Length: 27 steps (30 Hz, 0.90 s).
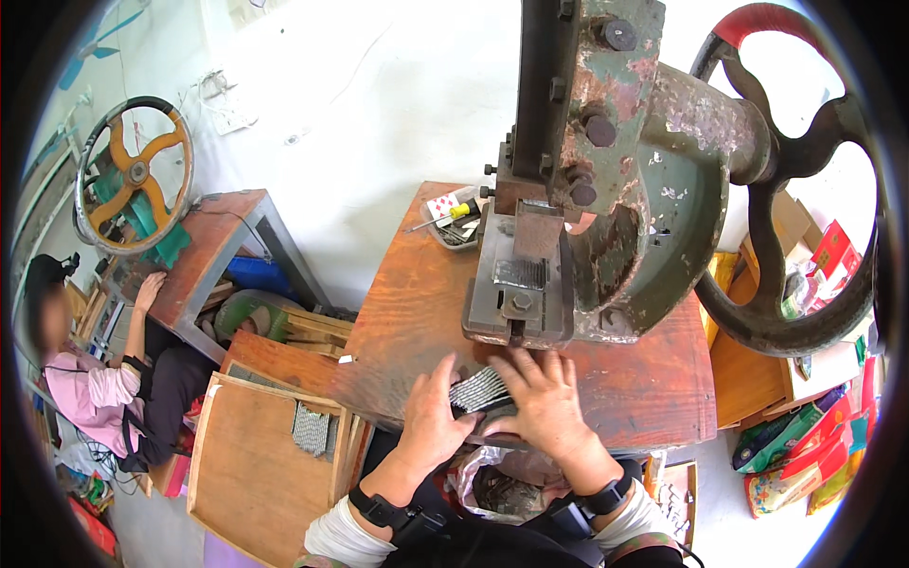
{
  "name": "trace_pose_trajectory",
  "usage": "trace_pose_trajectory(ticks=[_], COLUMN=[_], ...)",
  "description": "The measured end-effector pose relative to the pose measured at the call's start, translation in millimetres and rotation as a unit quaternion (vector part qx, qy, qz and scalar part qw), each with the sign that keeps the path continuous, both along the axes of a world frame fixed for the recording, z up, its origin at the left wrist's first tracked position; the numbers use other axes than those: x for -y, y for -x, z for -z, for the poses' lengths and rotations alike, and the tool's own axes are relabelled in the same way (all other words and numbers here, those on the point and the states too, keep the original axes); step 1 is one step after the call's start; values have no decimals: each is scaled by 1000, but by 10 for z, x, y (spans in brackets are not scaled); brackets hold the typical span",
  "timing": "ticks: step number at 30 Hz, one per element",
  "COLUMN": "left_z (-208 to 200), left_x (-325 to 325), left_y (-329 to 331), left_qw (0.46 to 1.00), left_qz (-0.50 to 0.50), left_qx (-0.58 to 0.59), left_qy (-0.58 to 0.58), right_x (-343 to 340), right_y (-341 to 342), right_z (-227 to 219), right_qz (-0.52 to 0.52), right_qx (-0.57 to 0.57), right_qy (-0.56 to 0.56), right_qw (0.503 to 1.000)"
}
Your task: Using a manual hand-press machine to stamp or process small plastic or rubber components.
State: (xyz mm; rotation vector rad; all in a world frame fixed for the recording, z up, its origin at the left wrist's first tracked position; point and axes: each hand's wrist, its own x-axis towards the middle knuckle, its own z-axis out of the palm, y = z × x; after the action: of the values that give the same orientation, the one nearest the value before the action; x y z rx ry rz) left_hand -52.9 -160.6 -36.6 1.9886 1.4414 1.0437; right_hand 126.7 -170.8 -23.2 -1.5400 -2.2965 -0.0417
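Note:
Between my two hands, at the front edge of the wooden table, is a bundle of thin grey-and-white striped pieces (481, 389); their exact kind is not clear. My left hand (436, 412) closes on its left end with thumb and fingers. From the right, my right hand (549, 405) grips it, thumb below and forefinger across the top, the other fingers reaching toward the press. Just beyond my fingertips stands a heavy hand press (615, 180) with worn green paint. On its bed (519, 305) lies a small ridged metal piece (521, 274).
The press's large handwheel (767, 189) rises at right. A tub of tools (453, 220) with a yellow screwdriver sits behind the bed. At left is a wooden tray (260, 464) with grey striped pieces (311, 429). Another person (104, 398) sits far left by a second wheeled press.

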Motion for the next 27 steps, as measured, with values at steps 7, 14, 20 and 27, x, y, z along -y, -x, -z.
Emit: trace_pose_trajectory(ticks=[7, 14, 20, 27], left_z=[-57, 81, -23, -30], left_x=[-7, 93, 97, -78], left_y=[-119, -95, -197, -283], left_qw=[995, 991, 984, 976], left_qz=[20, 25, 6, -7], left_qx=[-92, -47, -92, -187], left_qy=[-30, -126, -150, -110], right_x=[239, 244, 240, 268], right_y=[-343, -370, -373, -384], right_z=[133, 90, 114, 136], right_qz=[80, 41, 35, 34], right_qx=[-41, -81, -88, -108], right_qy=[-7, -4, -14, -21], right_qw=[996, 996, 995, 993])
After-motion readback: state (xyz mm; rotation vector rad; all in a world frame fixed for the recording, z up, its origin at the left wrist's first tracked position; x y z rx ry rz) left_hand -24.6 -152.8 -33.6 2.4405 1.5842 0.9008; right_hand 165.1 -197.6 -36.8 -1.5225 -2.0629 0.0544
